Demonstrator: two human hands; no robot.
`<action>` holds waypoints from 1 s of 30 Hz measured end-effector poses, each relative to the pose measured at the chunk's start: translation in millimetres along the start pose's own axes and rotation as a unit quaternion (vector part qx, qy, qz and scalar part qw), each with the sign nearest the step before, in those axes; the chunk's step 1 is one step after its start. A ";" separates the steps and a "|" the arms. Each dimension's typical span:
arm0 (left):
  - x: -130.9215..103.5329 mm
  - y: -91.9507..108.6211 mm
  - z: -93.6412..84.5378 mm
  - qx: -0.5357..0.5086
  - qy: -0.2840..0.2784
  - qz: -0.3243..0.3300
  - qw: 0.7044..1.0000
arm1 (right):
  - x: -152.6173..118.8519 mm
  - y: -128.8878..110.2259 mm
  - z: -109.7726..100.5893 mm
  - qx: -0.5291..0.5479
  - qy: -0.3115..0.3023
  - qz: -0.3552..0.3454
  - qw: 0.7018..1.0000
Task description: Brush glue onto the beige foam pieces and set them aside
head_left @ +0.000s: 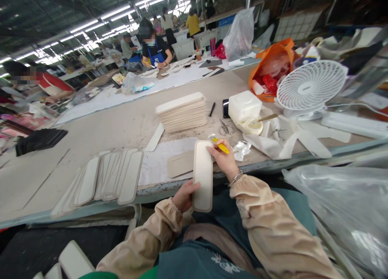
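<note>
My left hand (185,195) grips the lower left edge of a long cream panel with rounded corners (203,176), thumb on its face. The panel stands nearly upright at the table's front edge. In my right hand (226,158) is a slim yellow-handled tool (222,145), its tip pointing up and left; the kind of tip is too small to tell. The thumb of that hand touches the panel's upper right edge. Behind the panel, a flat beige piece (181,164) lies on a white sheet (154,168).
A tall stack of panels (182,116) stands ahead, with fanned panels (106,176) at the left. Scissors (226,127), a black pen-like item (211,109), a white container (245,104), a white fan (311,87) and an orange bag (273,65) are to the right. A co-worker (156,49) sits opposite.
</note>
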State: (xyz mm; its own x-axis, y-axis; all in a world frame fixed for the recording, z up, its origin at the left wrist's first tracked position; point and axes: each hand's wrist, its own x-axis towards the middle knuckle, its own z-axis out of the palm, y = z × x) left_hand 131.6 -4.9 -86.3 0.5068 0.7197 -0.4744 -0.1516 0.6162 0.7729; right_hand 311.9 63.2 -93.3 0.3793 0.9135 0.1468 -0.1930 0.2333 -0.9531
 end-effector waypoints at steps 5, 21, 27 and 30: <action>-7.7 -12.9 -3.3 -0.012 -0.117 -0.095 0.989 | 7.2 2.0 -4.8 0.017 0.041 -0.008 0.999; -25.4 -5.9 -31.4 0.063 -0.105 -0.119 0.985 | 4.9 -6.2 -9.8 -0.011 0.019 0.009 1.000; -30.0 6.1 -41.6 0.076 -0.127 -0.125 0.981 | -0.2 -17.6 -9.6 -0.011 0.010 0.000 1.000; -32.7 9.3 -45.3 0.084 -0.120 -0.105 0.984 | 0.1 -15.5 -8.4 -0.009 0.001 0.001 1.000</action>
State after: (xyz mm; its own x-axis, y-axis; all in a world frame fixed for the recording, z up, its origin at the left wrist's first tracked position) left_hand 75.1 -8.1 -82.7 0.7009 0.4741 -0.5329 0.1098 0.6666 0.7373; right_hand 322.5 56.9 -80.7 0.3806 0.9134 0.1443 -0.1775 0.2253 -0.9580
